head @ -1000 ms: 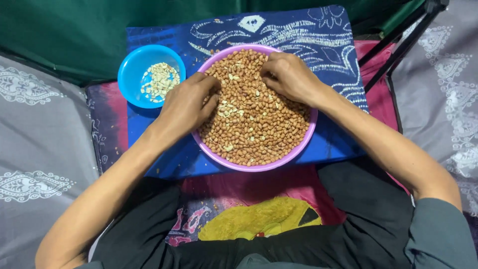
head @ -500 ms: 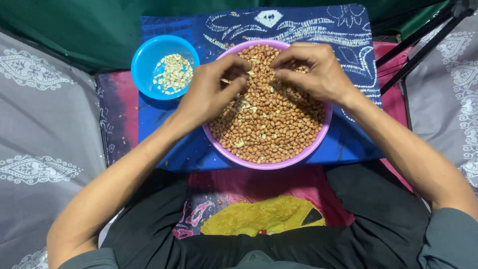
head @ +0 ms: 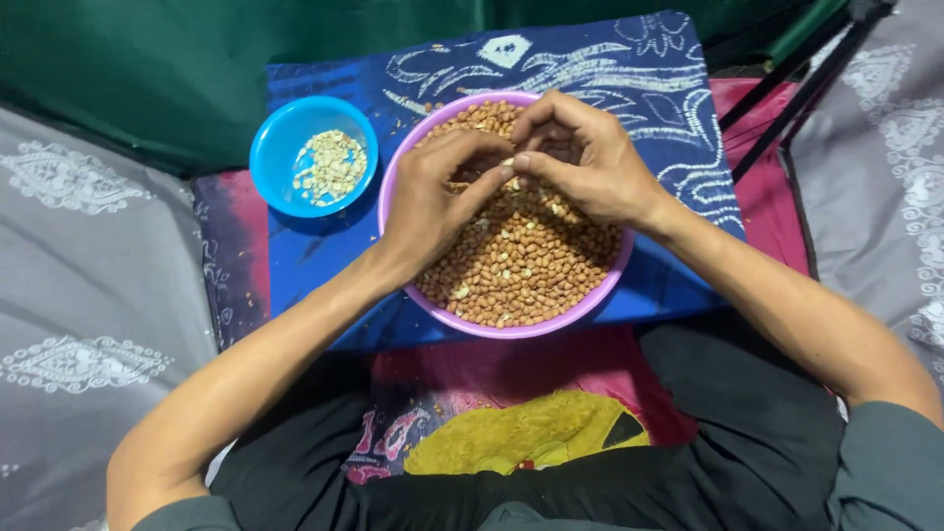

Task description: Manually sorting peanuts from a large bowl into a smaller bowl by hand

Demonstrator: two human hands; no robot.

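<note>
Bare, with fingertips pinched together, the left hand (head: pixel 433 202) and the right hand (head: pixel 582 157) are brought tip to tip above the far half of the purple bowl (head: pixel 602 285). A small pale peanut piece (head: pixel 508 163) is nipped between the two sets of fingertips; which hand bears most of the grip cannot be told. Beneath the hands the bowl is filled nearly to the rim with brown-skinned peanuts (head: pixel 521 265), a few pale skinned ones scattered among them. Just to the left of it, and slightly farther, a smaller blue bowl (head: pixel 275 147) is set, holding a thin layer of pale skinned peanuts (head: pixel 332 165). Both bowls are carried on a blue patterned cloth (head: pixel 639 69), which is laid over a pink cloth (head: pixel 767 187). Grey patterned cushions (head: pixel 79 285) are seen on the left and right, and dark green fabric (head: pixel 147 59) at the far side.
</note>
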